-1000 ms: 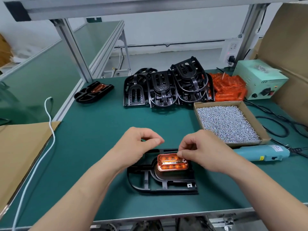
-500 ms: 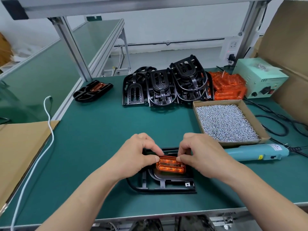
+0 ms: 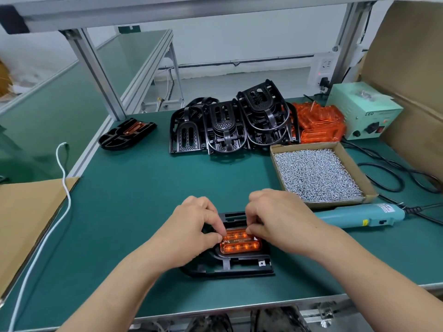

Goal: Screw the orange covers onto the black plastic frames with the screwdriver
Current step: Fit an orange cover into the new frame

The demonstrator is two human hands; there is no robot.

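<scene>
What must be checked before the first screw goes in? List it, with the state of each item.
1. The black frame lies flat on the table: ok.
2. The orange cover lies in the frame's recess: ok. Fully seated: cannot tell, as fingers hide its far edge.
3. A hand free for the tool: not ok. The left hand and the right hand both pinch the cover.
4. The screwdriver within reach: ok. It lies on the table just right of the right hand.
5. Supply of screws: ok, the box is full.
6. A screw placed in the cover: cannot tell.
</scene>
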